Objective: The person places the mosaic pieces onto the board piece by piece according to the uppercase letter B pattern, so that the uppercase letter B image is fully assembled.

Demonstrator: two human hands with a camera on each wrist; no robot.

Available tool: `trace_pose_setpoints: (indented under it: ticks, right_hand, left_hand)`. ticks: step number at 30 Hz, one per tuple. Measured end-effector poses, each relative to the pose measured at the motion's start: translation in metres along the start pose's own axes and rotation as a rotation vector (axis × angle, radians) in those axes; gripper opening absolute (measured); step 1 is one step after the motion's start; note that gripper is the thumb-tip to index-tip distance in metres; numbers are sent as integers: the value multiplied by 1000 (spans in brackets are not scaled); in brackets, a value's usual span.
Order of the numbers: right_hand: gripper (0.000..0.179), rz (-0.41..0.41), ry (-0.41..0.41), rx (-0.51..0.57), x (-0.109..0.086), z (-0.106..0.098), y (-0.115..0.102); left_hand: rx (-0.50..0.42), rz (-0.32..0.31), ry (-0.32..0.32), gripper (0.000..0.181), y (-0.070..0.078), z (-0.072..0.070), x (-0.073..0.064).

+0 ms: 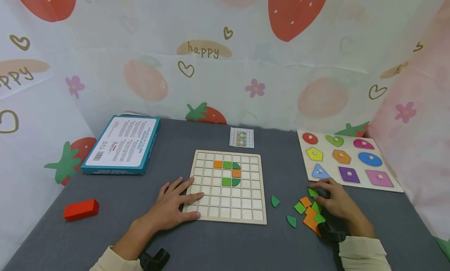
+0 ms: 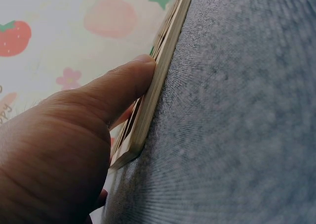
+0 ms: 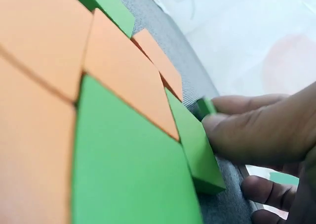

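My left hand (image 1: 173,205) rested with fingers spread over the left side of the square, pale wooden grid board (image 1: 246,203), the thumb at its near edge, clasping nothing. My right hand (image 1: 335,198) had a small flat green piece (image 1: 312,192) pinched between thumb and forefinger — just beside the loose heap of flat orange and green pieces (image 1: 311,213), to the right of the board.

Six pieces sat in the grid's upper middle: two orange squares (image 1: 218,164), two bright green squares (image 1: 227,165) and two dark green quarter-rounds (image 1: 236,182). Most cells were bare. Behind the board lay a small white card printed with a coloured grid pattern (image 1: 241,137); I took it for the model and judged my layout only partly built. How many pieces it lacked I couldn't tell — the print was too small to count. Two loose dark green quarter-rounds (image 1: 275,201) lay between board and heap, unplaced like the heap itself.
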State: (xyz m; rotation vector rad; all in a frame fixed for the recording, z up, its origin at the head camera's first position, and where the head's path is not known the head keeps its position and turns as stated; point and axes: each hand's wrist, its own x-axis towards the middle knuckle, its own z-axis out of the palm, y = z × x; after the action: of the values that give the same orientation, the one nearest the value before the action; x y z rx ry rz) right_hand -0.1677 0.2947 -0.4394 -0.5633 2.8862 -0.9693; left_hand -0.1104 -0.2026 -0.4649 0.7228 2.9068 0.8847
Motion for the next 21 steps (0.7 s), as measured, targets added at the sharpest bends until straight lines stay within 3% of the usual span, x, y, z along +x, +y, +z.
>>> trace_pose_setpoints:
  ticks: [7, 13, 21]
  right_hand:
    - [33, 51, 38, -11, -1, -6, -10]
    - [31, -34, 108, -29, 0, -15, -27]
    - [33, -84, 202, -28, 0, -23, -54]
  left_hand:
    - [1, 2, -8, 61, -1, 0, 1]
    - [-5, 4, -4, 60, 0, 0, 1]
    - [-1, 3, -6, 60, 0, 0, 0]
